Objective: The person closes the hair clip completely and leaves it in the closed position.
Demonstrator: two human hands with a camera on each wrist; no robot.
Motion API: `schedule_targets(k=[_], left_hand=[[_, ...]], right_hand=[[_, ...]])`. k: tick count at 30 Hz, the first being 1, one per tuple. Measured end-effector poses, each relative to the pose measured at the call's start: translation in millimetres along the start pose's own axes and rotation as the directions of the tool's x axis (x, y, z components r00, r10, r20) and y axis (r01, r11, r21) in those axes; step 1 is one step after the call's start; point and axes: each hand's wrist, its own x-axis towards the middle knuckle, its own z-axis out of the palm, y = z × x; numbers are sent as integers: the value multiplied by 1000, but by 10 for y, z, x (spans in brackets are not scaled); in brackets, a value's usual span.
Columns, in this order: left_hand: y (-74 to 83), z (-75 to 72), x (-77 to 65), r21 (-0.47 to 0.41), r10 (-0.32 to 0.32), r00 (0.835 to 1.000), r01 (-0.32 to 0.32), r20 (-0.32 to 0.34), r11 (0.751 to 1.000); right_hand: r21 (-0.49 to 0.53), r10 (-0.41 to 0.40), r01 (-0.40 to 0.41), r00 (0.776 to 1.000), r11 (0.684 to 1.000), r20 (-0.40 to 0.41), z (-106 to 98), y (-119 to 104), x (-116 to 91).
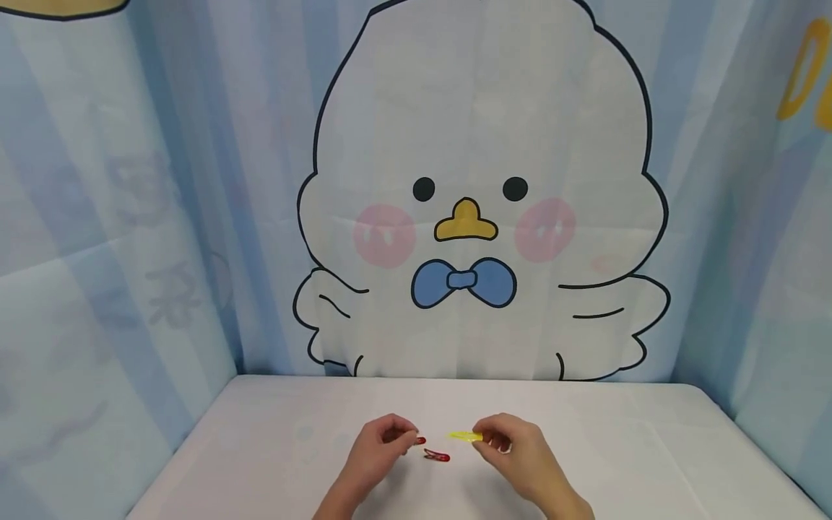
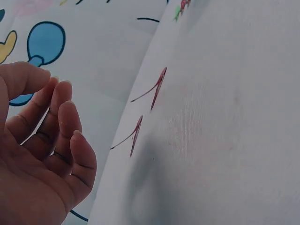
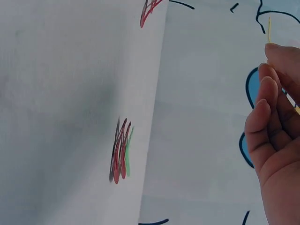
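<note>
My right hand [image 1: 523, 458] pinches a yellow hair clip [image 1: 464, 436] between thumb and fingertips, above the table; only its thin edge shows in the right wrist view. My left hand [image 1: 377, 455] hovers left of it, fingers loosely curled and thumb near the index fingertip, with nothing seen between them. Two red hair clips lie near the left hand, a nearer one [image 1: 437, 456] and one partly behind the fingertips [image 1: 421, 440]. Both spread in a V in the left wrist view. A row of red hair clips [image 3: 123, 152] with a green clip [image 3: 129, 157] shows in the right wrist view.
The white table [image 1: 260, 448] reaches back to a fabric curtain [image 1: 273, 180] printed with a white bird and a blue bow tie. Curtain panels also stand along the left and right sides.
</note>
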Motion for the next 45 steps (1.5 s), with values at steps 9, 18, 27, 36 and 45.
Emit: schedule_targets(k=[9, 18, 27, 36, 45], left_hand=[[-164, -178, 145, 151, 54, 998, -51, -11, 987], [-205, -289, 244, 280, 97, 992, -115, 77, 953], [-271, -264, 327, 358, 76, 983, -133, 168, 924], [-283, -247, 352, 422, 90, 978, -163, 188, 892], [-266, -229, 395, 468, 68, 978, -154, 197, 870]], right_hand=[[21, 181, -183, 980, 983, 83, -192, 152, -78], [-77, 260, -252, 957, 965, 126, -328, 342, -150], [-117, 297, -277, 932, 954, 209, -369, 551, -223], [-121, 308, -285, 908, 951, 285, -412, 677, -265], [-114, 276, -252, 898, 961, 343, -415, 725, -296]])
